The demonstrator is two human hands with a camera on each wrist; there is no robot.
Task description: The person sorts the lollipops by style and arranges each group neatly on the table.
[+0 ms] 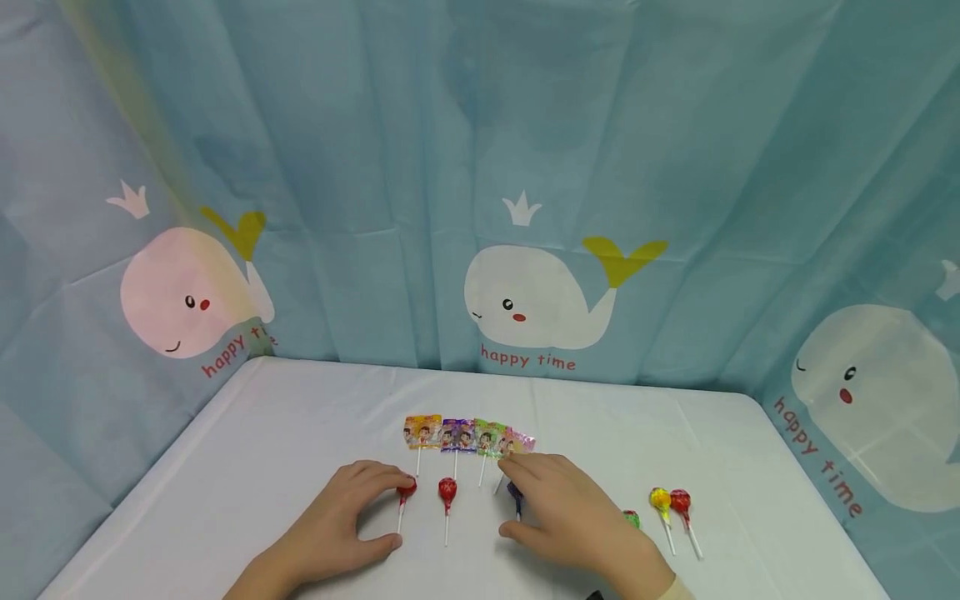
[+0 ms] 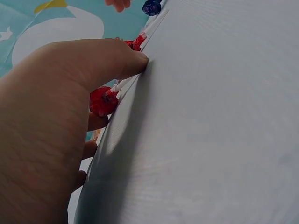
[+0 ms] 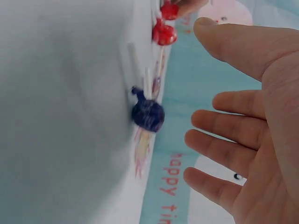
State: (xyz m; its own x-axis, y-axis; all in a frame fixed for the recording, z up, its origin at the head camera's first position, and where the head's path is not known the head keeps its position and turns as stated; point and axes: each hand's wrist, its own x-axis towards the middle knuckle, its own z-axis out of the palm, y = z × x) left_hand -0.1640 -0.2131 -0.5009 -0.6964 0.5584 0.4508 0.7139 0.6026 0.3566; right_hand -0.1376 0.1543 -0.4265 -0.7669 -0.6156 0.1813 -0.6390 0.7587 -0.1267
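Note:
My left hand (image 1: 337, 525) rests at the table's left-centre, its fingertips touching the head of a red lollipop (image 1: 406, 487) while the thumb stays apart from it. In the left wrist view that red lollipop (image 2: 103, 101) shows between thumb and fingers. A second red lollipop (image 1: 447, 490) lies just right of it. Over a dark blue lollipop (image 1: 515, 492) hovers my right hand (image 1: 562, 512), partly covering it. The right wrist view has the fingers spread and relaxed, apart from the dark blue lollipop (image 3: 148, 115).
Behind the hands lie flat-wrapped lollipops in a row: orange (image 1: 423, 432), purple (image 1: 458, 435), green (image 1: 491, 437) and pink (image 1: 519, 442). To the right are a yellow lollipop (image 1: 660, 499), a red-wrapped one (image 1: 680, 502) and a partly hidden green one (image 1: 632, 518). A whale-print curtain (image 1: 375, 292) borders the white table (image 1: 315, 417).

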